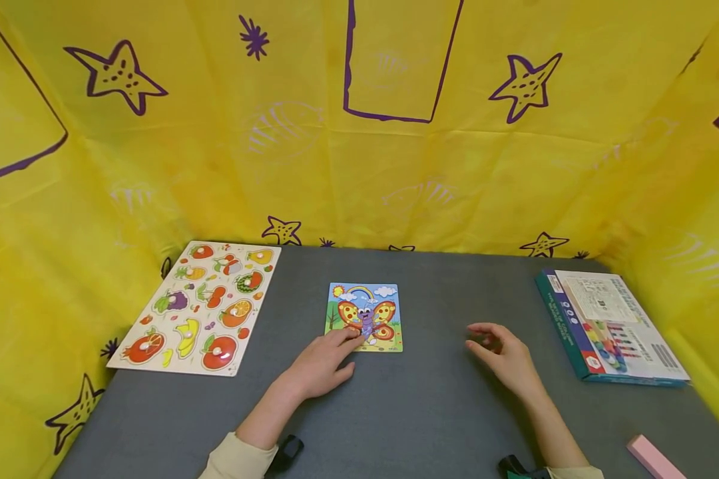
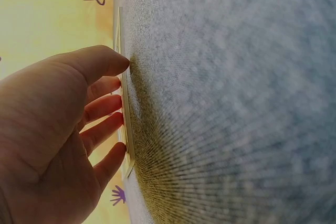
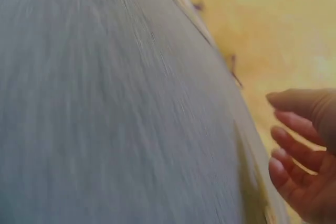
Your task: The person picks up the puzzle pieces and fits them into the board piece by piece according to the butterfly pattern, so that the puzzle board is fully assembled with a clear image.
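A square butterfly puzzle [image 1: 353, 307] lies flat on the dark grey table. My left hand [image 1: 325, 364] rests its fingertips on the puzzle's lower left part, the thumb out over the table. Seen from the left wrist, the fingers of that hand [image 2: 63, 119] touch the thin board [image 2: 129, 145] edge-on, without curling round it. Off to the right of the puzzle, my right hand [image 1: 506, 359] hovers with loosely bent fingers and nothing between them. In the right wrist view the same hand [image 3: 310, 156] is apart from the tabletop, its fingers relaxed.
A wooden fruit peg board [image 1: 174, 322] lies on the left of the table [image 1: 431, 412]. On the right is a flat box [image 1: 617, 326] with paper on top. A pink block [image 1: 656, 458] sits near the front right. Yellow patterned cloth [image 1: 311, 166] encloses the back and sides.
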`<state>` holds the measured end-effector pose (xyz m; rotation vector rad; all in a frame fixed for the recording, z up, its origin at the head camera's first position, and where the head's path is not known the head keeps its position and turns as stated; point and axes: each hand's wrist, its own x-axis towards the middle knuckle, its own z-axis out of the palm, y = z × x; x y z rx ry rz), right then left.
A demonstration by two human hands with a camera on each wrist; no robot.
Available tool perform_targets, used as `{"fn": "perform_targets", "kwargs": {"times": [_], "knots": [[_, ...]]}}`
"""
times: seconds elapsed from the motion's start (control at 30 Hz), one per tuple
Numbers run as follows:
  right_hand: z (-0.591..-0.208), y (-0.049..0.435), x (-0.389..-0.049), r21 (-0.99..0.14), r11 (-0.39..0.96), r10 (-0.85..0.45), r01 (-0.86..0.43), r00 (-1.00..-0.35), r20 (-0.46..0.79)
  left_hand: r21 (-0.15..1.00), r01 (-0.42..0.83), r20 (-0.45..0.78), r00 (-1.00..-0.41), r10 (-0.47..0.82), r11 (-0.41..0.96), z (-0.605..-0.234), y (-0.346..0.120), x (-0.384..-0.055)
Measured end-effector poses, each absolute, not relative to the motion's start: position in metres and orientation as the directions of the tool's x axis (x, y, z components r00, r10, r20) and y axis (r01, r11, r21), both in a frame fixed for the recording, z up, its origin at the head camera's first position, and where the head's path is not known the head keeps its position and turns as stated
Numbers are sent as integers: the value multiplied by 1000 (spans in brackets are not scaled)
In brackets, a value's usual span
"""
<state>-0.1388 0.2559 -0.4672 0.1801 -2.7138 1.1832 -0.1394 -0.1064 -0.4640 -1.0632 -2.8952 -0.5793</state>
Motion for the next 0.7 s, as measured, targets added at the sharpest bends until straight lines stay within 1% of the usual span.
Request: {"fn": "perform_targets", "kwargs": {"times": [0.17,0.37,0.47,0.7], "knots": [[-464,291,-125,-641,764,28,-75,-989,148,356,613,109,-776,621,705,-464,-106,-140],[-465,320,-113,-575,818,32,-10,-997,63,370,601,95,-783,615,709,-465,-106,-140],[-465,325,-111,-563,826,30,2,-999,40,366,607,103,-779,618,705,-465,-106,-140],[-461,327,-113,-580,814,36,38,-999,-15,353,618,124,-775,620,702,-465,-106,-141]]}}
